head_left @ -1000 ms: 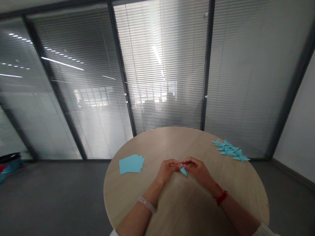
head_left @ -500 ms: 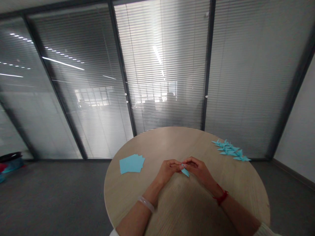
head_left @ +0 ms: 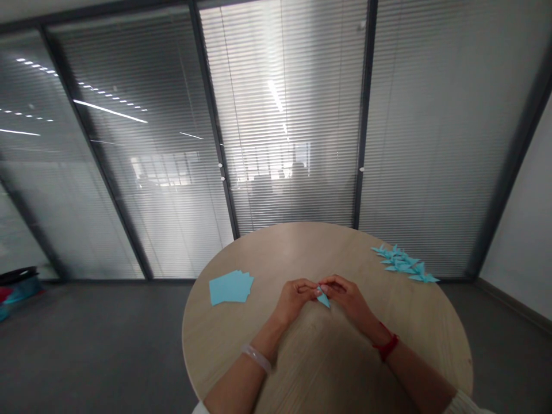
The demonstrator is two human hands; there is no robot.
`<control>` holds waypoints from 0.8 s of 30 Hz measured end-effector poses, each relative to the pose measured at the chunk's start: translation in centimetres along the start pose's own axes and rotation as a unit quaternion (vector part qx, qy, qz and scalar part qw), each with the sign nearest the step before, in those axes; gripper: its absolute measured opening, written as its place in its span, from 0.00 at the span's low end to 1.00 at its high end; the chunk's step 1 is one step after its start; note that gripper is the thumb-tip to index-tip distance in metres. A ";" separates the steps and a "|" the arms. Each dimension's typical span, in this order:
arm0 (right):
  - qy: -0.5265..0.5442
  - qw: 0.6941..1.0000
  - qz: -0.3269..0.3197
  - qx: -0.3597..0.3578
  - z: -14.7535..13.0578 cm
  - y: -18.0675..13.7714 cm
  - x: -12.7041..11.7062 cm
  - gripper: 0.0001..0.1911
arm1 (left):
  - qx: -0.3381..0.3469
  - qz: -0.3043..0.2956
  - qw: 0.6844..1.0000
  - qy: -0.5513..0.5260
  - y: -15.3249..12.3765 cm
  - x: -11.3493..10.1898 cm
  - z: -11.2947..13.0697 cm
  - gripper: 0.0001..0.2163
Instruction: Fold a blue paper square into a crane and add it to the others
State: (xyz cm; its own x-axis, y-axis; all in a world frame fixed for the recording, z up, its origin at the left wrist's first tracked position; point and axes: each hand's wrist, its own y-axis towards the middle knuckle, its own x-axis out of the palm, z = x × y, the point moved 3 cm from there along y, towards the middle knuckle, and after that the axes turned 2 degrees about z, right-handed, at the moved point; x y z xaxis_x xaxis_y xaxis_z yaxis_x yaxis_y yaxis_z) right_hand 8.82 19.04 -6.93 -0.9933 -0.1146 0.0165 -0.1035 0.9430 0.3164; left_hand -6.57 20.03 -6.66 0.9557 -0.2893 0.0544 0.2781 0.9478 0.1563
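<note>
Between my two hands is a small folded piece of blue paper (head_left: 323, 299), its pointed end angled down toward me. My left hand (head_left: 296, 296) pinches it from the left with thumb and fingers. From the right, my right hand (head_left: 345, 291) pinches the same paper, and the fingertips of both hands nearly meet. The upper part of the fold is hidden behind the fingers. Both hands are just over the round wooden table (head_left: 302, 247).
A fanned stack of flat blue paper sheets (head_left: 230, 287) lies on the table's left. Toward the right edge sit several folded blue paper cranes (head_left: 403, 264) in a cluster. Behind the table stands a glass wall with blinds (head_left: 293, 115).
The folded paper's lower tip has shifted very slightly left and up. Both hands keep their pinch in almost the same place.
</note>
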 end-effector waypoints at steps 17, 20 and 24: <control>-0.042 0.999 -0.022 0.019 1.3 0.1 0.0 0.15 | 0.038 0.053 0.996 0.061 0.3 -0.3 0.7 0.17; -0.049 0.998 -0.025 0.017 1.1 0.0 0.2 0.14 | 0.043 0.064 0.995 0.071 0.3 -0.3 0.7 0.17; -0.041 0.998 -0.036 0.030 1.0 -0.1 0.4 0.17 | 0.062 0.095 0.988 0.102 -0.1 -0.3 1.1 0.15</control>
State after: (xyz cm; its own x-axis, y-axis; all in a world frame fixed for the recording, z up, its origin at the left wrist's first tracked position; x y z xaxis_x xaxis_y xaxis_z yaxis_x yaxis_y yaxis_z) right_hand 8.36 19.20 -7.93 -0.9836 -0.1600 -0.0829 -0.1762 0.9502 0.2572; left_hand -7.00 19.92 -5.58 0.9926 -0.0637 -0.1029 0.0906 0.9551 0.2822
